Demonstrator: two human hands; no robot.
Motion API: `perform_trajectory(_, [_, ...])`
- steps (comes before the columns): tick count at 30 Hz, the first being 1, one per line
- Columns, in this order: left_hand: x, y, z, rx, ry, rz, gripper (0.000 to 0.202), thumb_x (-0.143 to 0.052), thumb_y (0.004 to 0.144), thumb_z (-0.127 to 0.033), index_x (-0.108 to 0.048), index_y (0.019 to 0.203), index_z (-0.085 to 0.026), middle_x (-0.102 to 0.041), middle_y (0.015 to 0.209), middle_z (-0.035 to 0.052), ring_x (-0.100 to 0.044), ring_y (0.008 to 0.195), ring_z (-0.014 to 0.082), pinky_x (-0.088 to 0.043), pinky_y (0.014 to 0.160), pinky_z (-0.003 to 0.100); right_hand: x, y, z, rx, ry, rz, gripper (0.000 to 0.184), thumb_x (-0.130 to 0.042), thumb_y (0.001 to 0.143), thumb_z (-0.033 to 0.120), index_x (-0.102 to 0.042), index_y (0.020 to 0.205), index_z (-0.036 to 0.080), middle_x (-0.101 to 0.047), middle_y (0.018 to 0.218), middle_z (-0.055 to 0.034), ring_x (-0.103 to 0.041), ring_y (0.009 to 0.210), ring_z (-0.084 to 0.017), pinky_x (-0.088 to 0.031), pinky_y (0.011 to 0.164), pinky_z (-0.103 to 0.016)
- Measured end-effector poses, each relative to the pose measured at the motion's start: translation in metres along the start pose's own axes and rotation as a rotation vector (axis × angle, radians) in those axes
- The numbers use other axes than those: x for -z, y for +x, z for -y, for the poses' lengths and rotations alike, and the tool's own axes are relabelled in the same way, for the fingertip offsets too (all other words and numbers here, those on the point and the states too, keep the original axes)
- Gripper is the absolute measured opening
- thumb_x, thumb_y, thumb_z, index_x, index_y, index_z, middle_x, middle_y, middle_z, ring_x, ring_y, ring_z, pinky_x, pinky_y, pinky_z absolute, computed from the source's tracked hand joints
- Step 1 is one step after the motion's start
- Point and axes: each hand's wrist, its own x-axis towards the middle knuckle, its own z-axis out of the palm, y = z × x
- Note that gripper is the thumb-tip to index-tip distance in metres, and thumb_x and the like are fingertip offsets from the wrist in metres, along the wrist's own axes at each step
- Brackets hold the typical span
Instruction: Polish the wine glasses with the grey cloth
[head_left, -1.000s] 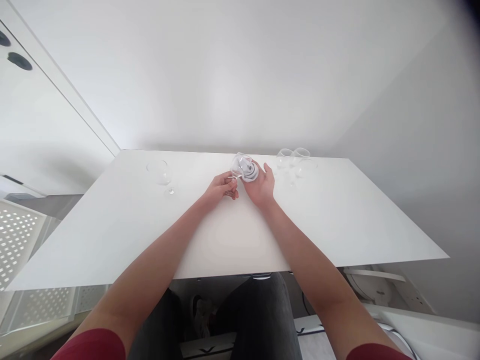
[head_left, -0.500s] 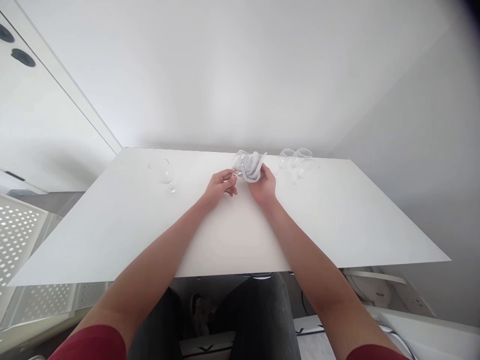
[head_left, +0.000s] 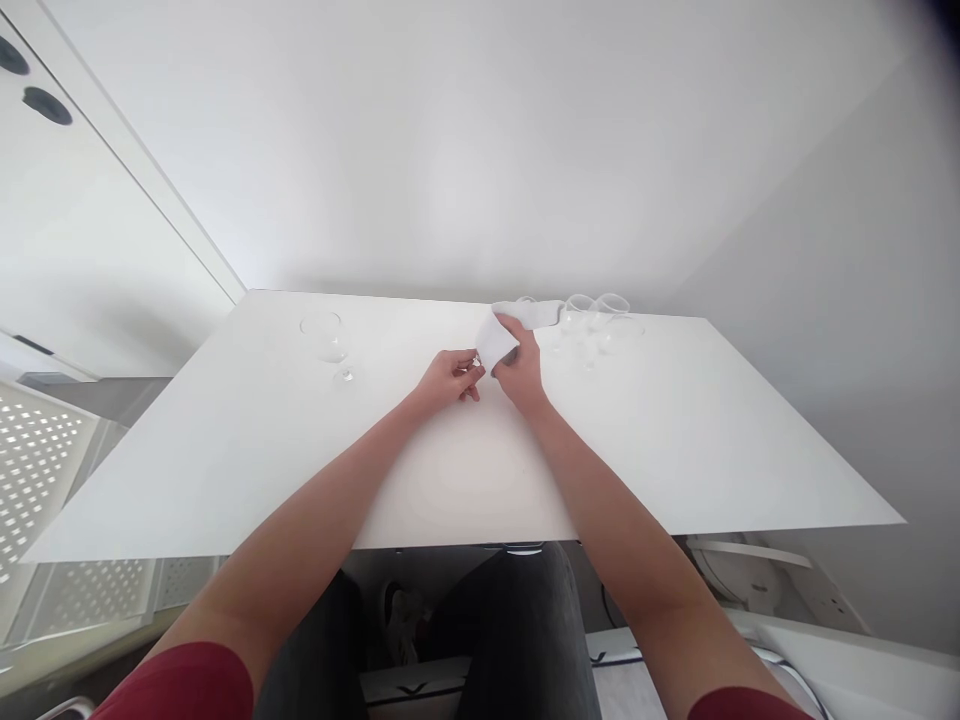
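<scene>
My left hand (head_left: 454,378) is closed, its fingertips pinching the stem end of a clear wine glass (head_left: 477,361). A pale grey-white cloth (head_left: 495,342) covers most of that glass's bowl. From the right side my right hand (head_left: 523,365) grips the cloth, thumb and fingers curled around it and the bowl inside. One flap of cloth stretches off to the right behind the fingers. Both hands are just above the white table (head_left: 480,470), near its far edge.
Another wine glass (head_left: 330,345) stands upright at the table's left. Right of my hands, several clear wine glasses (head_left: 581,312) are grouped close together. A white wall (head_left: 450,150) rises behind the table, and a perforated white panel (head_left: 37,440) is at the left.
My right hand has turned and now wraps over the cloth from the side. The cloth, bunched before, is spread over the bowl with a flap to the right. My left hand keeps the stem.
</scene>
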Motion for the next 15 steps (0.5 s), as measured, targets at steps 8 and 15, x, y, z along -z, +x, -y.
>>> perform_trajectory(8, [-0.001, -0.001, 0.001, -0.051, 0.057, 0.015, 0.036, -0.072, 0.093, -0.051, -0.067, 0.082, -0.017, -0.054, 0.069, -0.0014, -0.066, 0.058, 0.0126, -0.048, 0.056, 0.023, -0.002, 0.0, 0.013, -0.059, -0.13, -0.185, 0.029, -0.07, 0.072, 0.025, -0.072, 0.102, 0.025, -0.071, 0.101, -0.0043, -0.065, 0.095, -0.025, -0.058, 0.089, -0.042])
perform_trajectory(15, [0.001, 0.0, 0.005, -0.027, 0.02, 0.044, 0.039, -0.073, 0.091, -0.045, -0.081, 0.116, -0.015, -0.049, 0.061, -0.0043, -0.062, 0.052, 0.0125, -0.04, 0.052, 0.024, 0.005, 0.007, 0.0, -0.425, 0.561, -0.077, 0.024, -0.079, 0.08, 0.044, -0.067, 0.086, 0.025, -0.066, 0.083, 0.0004, -0.062, 0.078, -0.019, -0.054, 0.067, -0.033])
